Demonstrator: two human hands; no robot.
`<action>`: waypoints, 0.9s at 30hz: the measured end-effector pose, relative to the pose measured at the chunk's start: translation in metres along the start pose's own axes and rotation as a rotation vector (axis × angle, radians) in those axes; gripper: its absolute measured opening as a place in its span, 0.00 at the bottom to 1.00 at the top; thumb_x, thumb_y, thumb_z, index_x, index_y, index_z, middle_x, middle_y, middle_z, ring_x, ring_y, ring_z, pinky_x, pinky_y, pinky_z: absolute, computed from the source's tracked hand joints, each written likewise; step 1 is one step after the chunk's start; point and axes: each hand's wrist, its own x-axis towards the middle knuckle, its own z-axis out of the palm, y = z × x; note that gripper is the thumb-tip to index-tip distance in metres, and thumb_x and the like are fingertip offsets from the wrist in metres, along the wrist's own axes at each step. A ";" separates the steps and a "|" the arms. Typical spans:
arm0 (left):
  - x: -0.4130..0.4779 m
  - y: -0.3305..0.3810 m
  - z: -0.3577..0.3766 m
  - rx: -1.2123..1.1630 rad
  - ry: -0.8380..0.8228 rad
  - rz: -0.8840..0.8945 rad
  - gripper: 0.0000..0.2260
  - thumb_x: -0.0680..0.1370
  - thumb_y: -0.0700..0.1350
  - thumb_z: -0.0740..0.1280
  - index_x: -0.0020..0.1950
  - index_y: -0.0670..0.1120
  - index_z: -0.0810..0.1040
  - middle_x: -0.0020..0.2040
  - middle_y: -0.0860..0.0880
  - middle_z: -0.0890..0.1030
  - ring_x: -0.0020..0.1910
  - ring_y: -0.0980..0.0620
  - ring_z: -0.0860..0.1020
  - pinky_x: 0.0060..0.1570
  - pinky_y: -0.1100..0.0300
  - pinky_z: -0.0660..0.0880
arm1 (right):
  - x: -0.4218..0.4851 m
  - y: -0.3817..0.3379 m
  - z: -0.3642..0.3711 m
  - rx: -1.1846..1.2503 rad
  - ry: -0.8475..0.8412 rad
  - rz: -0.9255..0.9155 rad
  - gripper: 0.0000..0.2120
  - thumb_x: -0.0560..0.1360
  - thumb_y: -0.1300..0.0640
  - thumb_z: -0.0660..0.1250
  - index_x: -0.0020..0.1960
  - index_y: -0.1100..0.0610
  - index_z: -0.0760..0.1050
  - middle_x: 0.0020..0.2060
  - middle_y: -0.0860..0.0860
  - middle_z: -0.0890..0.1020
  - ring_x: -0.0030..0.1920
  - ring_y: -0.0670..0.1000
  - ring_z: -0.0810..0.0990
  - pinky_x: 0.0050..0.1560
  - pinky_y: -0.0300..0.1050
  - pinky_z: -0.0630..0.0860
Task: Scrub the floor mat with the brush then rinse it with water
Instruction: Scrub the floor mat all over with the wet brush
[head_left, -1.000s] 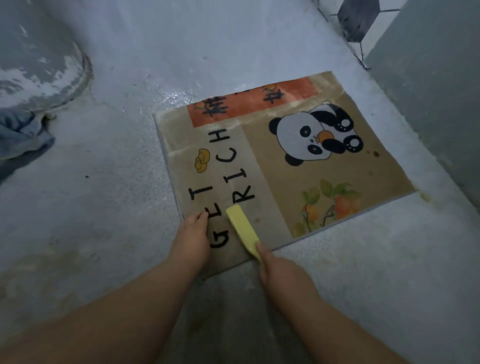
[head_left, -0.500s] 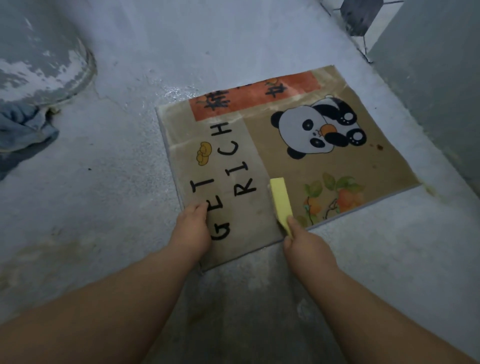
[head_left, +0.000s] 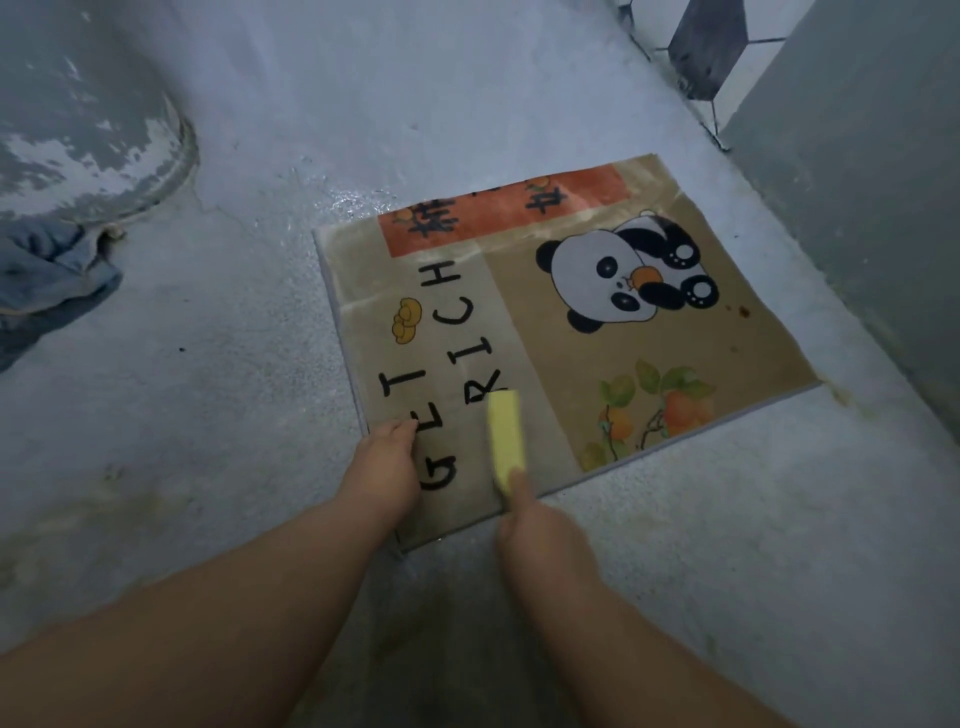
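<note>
A tan floor mat (head_left: 691, 343) with a panda picture, an orange band and the words GET RICH lies flat on the wet concrete floor. My left hand (head_left: 387, 462) presses down on its near left corner, beside the letter G. My right hand (head_left: 540, 530) grips the near end of a yellow brush (head_left: 505, 434), which rests on the mat just below the letter R and points away from me. The brush's bristles are hidden under it.
A round grey column base (head_left: 88, 145) with flaking paint stands at the far left, with a crumpled blue cloth (head_left: 47, 270) against it. A grey wall (head_left: 857, 182) runs along the right side of the mat. Tiled flooring (head_left: 727, 52) shows at the top right.
The brush swept right toward the orange-fruit picture, then came back left to the letter R. My left hand stayed on the mat's corner.
</note>
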 end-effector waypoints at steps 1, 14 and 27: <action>0.000 0.002 0.000 -0.002 -0.003 -0.006 0.26 0.77 0.33 0.57 0.76 0.42 0.61 0.73 0.41 0.64 0.71 0.43 0.64 0.72 0.54 0.61 | -0.006 -0.013 0.015 0.001 -0.057 -0.049 0.22 0.83 0.50 0.46 0.76 0.44 0.52 0.50 0.56 0.78 0.47 0.53 0.78 0.44 0.47 0.73; -0.003 0.000 0.002 -0.033 0.015 -0.033 0.27 0.78 0.34 0.55 0.78 0.44 0.56 0.75 0.42 0.62 0.73 0.44 0.62 0.73 0.53 0.60 | -0.008 -0.015 0.015 -0.026 -0.055 -0.112 0.23 0.82 0.52 0.50 0.76 0.43 0.50 0.52 0.57 0.78 0.50 0.56 0.79 0.47 0.51 0.74; -0.003 0.008 0.001 -0.038 0.042 -0.064 0.25 0.78 0.33 0.56 0.76 0.43 0.61 0.72 0.40 0.65 0.71 0.43 0.64 0.71 0.53 0.62 | -0.028 -0.008 0.025 0.025 -0.111 -0.141 0.25 0.81 0.53 0.52 0.77 0.41 0.52 0.55 0.58 0.79 0.55 0.58 0.78 0.53 0.50 0.74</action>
